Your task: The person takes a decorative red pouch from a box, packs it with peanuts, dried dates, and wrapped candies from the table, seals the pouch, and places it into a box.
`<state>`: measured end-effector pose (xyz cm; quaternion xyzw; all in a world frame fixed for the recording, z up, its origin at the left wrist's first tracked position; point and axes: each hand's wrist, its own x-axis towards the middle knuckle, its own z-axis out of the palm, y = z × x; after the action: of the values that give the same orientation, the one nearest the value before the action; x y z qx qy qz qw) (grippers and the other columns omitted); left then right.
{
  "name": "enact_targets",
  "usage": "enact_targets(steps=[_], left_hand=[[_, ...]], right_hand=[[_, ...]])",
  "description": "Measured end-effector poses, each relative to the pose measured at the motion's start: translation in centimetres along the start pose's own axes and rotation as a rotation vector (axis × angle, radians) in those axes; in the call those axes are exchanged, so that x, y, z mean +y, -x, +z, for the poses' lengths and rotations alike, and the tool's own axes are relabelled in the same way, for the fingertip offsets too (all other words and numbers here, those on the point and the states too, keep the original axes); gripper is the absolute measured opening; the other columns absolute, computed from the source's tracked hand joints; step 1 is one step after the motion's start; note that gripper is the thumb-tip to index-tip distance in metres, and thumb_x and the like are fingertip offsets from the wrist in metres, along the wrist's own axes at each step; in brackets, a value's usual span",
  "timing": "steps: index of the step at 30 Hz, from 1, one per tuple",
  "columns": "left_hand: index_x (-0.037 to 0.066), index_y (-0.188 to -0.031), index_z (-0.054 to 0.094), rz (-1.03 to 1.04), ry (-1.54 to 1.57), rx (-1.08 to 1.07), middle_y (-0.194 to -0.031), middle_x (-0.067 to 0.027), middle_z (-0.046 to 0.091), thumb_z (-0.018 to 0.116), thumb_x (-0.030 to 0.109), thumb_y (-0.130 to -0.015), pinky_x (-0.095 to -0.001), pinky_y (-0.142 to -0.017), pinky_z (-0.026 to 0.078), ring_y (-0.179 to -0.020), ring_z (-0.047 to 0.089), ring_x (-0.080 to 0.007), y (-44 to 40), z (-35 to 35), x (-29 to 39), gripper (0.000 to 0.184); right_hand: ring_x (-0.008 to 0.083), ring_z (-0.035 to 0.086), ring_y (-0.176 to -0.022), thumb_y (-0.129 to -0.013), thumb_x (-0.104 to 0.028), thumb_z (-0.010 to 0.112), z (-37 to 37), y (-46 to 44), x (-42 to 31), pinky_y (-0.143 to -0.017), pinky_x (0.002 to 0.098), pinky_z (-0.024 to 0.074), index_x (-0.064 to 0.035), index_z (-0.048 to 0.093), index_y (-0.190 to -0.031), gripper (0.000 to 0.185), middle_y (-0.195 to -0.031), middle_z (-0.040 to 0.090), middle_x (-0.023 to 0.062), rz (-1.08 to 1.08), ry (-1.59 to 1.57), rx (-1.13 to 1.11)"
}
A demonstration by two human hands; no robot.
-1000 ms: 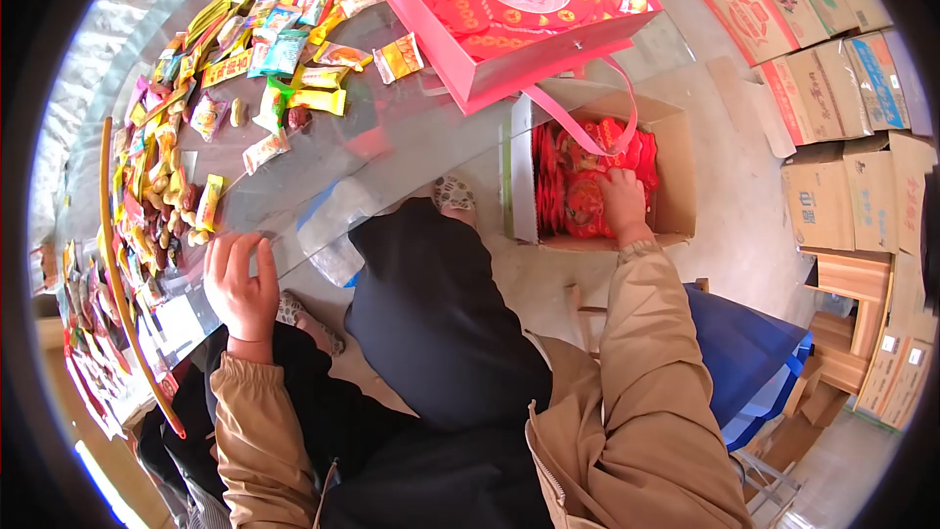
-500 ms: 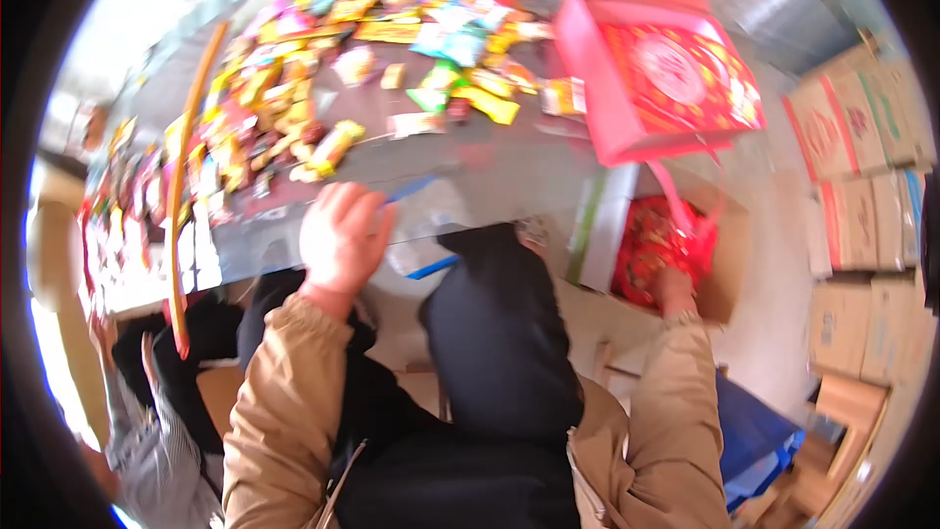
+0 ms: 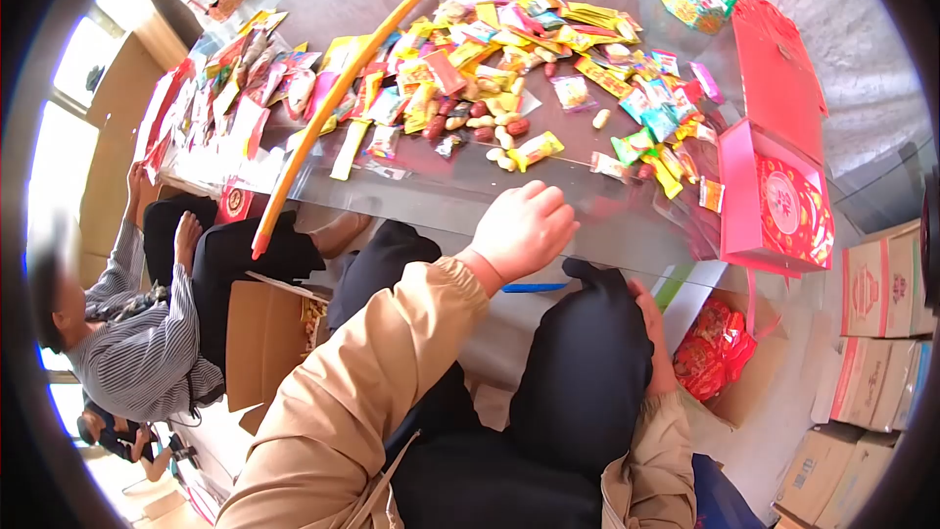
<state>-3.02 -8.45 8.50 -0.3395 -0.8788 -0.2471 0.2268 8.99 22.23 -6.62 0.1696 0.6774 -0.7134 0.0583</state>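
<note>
My left hand is over the near edge of the glass table, its fingers curled in; anything inside them is hidden. A yellow-wrapped sweet lies just beyond it, at the front of a spread of wrapped sweets, peanuts and red dates. My right hand is low beside my right knee, fingers stretched along the trouser leg, partly hidden. To its right, a red bag sits in an open cardboard box. Above that box, an open red gift box on the table holds a red patterned packet.
An orange stick lies across the sweets and juts over the near edge. A person in a striped top sits at left, beside another cardboard box. Cartons are stacked at right. A green-handled basket stands far back.
My right hand has come out of the cardboard box with the red bag and moved to my knee. My left hand has moved right along the table edge. The view has turned left.
</note>
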Motion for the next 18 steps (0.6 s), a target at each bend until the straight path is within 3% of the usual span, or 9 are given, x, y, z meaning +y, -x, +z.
enact_targets(steps=[1, 2, 11, 16, 18], left_hand=[[0.010, -0.073, 0.057, 0.000, 0.007, 0.005, -0.077, -0.0062, 0.052, 0.073, 0.017, -0.081, -0.0397, -0.064, 0.050, -0.073, 0.055, -0.0270, 0.1, 0.0, 0.0, 0.019], [0.010, -0.073, 0.056, 0.022, -0.009, 0.015, -0.076, -0.0057, 0.049, 0.072, 0.018, -0.081, -0.0391, -0.063, 0.049, -0.072, 0.054, -0.0260, 0.1, -0.1, -0.1, 0.020], [0.012, -0.073, 0.055, 0.026, 0.020, 0.021, -0.077, -0.0028, 0.049, 0.071, 0.018, -0.081, -0.0360, -0.061, 0.049, -0.073, 0.054, -0.0219, 0.5, 0.1, -0.7, 0.018], [0.012, -0.076, 0.057, 0.001, 0.076, -0.005, -0.079, -0.0028, 0.050, 0.070, 0.018, -0.082, -0.0351, -0.062, 0.049, -0.076, 0.055, -0.0218, 0.4, 0.0, -0.9, 0.016], [0.012, -0.076, 0.057, -0.014, 0.094, -0.006, -0.080, -0.0029, 0.051, 0.070, 0.018, -0.082, -0.0351, -0.063, 0.049, -0.077, 0.056, -0.0220, 0.4, 0.0, -0.9, 0.015]], right_hand=[[0.0227, 0.063, -0.114, -0.104, -0.027, 0.054, 1.0, -0.3, -0.1, -0.100, 0.0360, 0.0486, -0.0027, 0.063, -0.130, 0.037, -0.121, 0.068, 0.0146, 0.168, -0.341, 0.004], [0.0177, 0.060, -0.116, -0.106, -0.036, 0.051, 0.2, -1.5, 1.0, -0.101, 0.0330, 0.0462, -0.0037, 0.063, -0.131, 0.043, -0.123, 0.066, 0.0110, 0.188, -0.187, -0.095], [0.0153, 0.056, -0.120, -0.106, -0.028, 0.050, 3.8, -2.0, -5.7, -0.104, 0.0302, 0.0436, -0.0013, 0.060, -0.133, 0.039, -0.131, 0.060, 0.0095, 0.143, 0.140, -0.465], [0.0153, 0.051, -0.129, -0.106, -0.017, 0.049, 7.6, -0.1, -10.1, -0.111, 0.0296, 0.0379, -0.0006, 0.058, -0.135, 0.035, -0.140, 0.055, 0.0096, 0.167, 0.242, -0.281], [0.0154, 0.053, -0.117, -0.104, -0.022, 0.053, 7.2, -1.6, -9.0, -0.103, 0.0305, 0.0399, -0.0005, 0.062, -0.127, 0.032, -0.127, 0.059, 0.0085, 0.237, 0.289, -0.238]])
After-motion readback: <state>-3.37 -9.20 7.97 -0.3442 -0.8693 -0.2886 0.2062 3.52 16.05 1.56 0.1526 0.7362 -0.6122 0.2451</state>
